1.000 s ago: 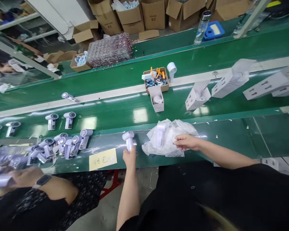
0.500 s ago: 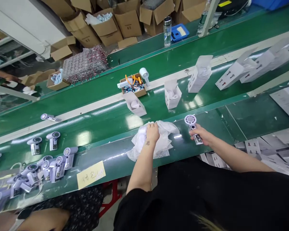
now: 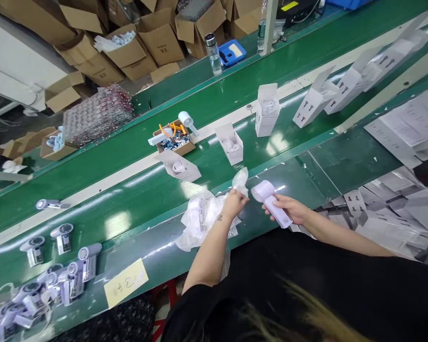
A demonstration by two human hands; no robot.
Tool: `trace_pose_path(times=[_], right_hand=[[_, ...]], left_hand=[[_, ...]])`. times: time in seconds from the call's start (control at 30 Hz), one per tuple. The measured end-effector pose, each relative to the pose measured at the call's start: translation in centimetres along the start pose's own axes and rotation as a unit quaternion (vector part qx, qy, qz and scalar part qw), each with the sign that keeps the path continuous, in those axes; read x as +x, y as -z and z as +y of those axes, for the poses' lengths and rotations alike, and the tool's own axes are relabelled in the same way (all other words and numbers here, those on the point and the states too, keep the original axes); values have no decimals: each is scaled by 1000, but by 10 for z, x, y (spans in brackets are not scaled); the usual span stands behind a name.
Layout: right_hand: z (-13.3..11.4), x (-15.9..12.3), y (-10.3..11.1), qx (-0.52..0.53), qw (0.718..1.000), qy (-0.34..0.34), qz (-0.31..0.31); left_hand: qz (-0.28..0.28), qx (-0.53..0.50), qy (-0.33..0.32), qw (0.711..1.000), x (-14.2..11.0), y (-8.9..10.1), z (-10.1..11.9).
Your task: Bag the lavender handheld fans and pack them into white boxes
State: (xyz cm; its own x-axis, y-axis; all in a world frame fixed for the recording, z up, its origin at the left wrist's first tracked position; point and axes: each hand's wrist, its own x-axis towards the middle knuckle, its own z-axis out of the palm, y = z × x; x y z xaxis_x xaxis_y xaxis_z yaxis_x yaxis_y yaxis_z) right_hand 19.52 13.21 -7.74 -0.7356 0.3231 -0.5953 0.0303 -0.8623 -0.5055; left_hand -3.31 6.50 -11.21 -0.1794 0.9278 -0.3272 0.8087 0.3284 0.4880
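Observation:
My right hand (image 3: 290,208) is wrapped round the handle of a pale purple handheld fan (image 3: 278,211), whose round head points up and left. My left hand (image 3: 235,202) pinches a thin white plastic bag (image 3: 240,179), which sticks up above the fingers close to the fan head. Under and beside my left wrist lies a pile of white translucent bags (image 3: 192,228) on the green work surface. Part of that pile is hidden by my forearm.
Opened white boxes (image 3: 235,152) stand along the conveyor (image 3: 128,190). More purple fans (image 3: 71,285) lie at left near a yellow handwritten note (image 3: 126,282). A small carton with orange-handled pliers (image 3: 174,142) sits beyond. Flat white boxes (image 3: 388,209) are stacked at right.
My left hand has lifted a bag off the pile, towards the fan. My right hand has turned the fan, so its smooth side now shows. The view has shifted right.

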Motion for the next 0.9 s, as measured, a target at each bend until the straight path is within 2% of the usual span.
trace_pose_path(times=[0.07, 0.13, 0.23, 0.33, 0.4, 0.5, 0.57, 0.63, 0.77, 0.83, 0.9], right_hand=[[6, 2, -1, 14, 1000, -3, 15], [14, 4, 5, 25, 998, 9, 58], [26, 1, 18, 38, 994, 26, 101], [39, -7, 19, 59, 994, 39, 80], [49, -11, 9, 82, 994, 46, 46], [63, -11, -18, 106, 993, 45, 1], [71, -7, -35, 119, 991, 52, -13], [77, -3, -45, 131, 989, 72, -14], [89, -9, -45, 161, 979, 119, 33], [96, -19, -42, 192, 970, 135, 62], [106, -28, -42, 220, 962, 147, 67]], left_hand=[[-35, 20, 13, 999, 1, -22, 6], [-27, 36, 33, 998, 2, -34, 6], [-15, 74, 68, 995, 3, -36, 3], [-17, 117, 80, 990, 6, -27, 1], [1, 79, 79, 994, 8, -20, 1], [54, -117, 64, 990, 4, -15, 4], [50, -278, 26, 959, -5, -16, 7], [38, -412, 22, 910, -17, -20, 8], [88, -566, 149, 806, -40, -23, 7], [92, -595, 135, 787, -52, -22, 7], [40, -610, 66, 789, -64, -22, 11]])
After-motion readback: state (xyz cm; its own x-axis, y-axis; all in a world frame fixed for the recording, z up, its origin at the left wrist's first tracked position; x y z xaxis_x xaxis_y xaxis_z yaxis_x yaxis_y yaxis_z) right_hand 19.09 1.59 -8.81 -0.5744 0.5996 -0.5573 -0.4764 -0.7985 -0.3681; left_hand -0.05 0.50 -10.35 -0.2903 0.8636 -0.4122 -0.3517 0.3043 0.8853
